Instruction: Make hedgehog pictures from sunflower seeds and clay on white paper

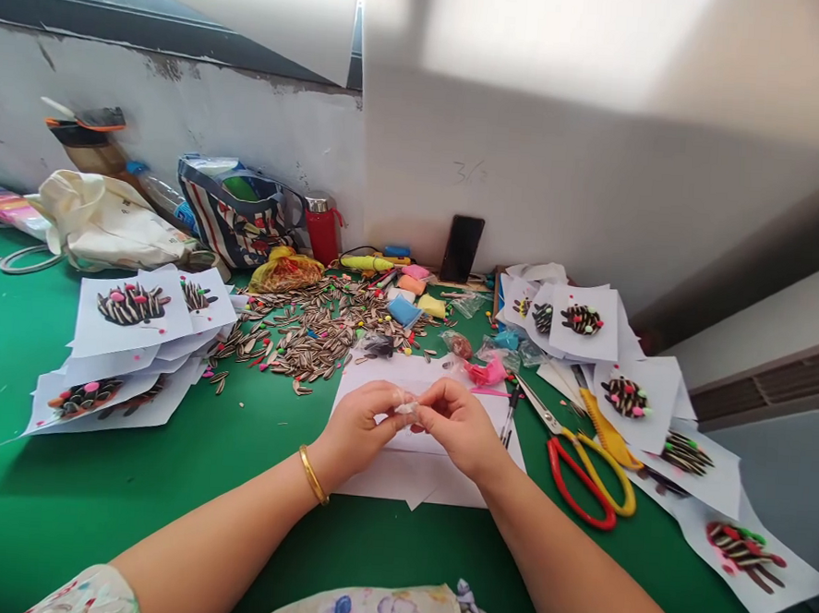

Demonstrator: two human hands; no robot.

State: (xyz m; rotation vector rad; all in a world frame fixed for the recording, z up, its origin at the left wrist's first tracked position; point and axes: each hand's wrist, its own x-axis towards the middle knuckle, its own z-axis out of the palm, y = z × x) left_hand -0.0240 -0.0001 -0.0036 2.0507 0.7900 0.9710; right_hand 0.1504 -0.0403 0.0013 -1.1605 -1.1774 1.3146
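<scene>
Grip pinching, both hands together: the left hand (359, 428) and right hand (458, 427) meet at the fingertips on a small whitish scrap (407, 407), too small to identify, held just above a white paper sheet (399, 472) near the middle of the green desk (163, 486). A gold bangle (313, 474) circles the left wrist. Far left, a cream cloth bag (102, 223) lies near the wall (185, 117), followed by a striped bag (235, 214) and a red flask (324, 229). On the desk below them, stacked papers (132, 313) bear hedgehog figures made of seeds and colored dots. Next, a loose heap of sunflower seeds (311, 333) spreads just beyond the hands, with packets of colored clay (405, 311) at its right edge. A phone (461, 249) stands propped against the wall. Nearest the right hand lie a pink scrap (485, 373) and a black pen (510, 414), then scissors (583, 474) with red and yellow handles. Further right, more papers (581, 322) with similar hedgehog figures fan out across the desk.
</scene>
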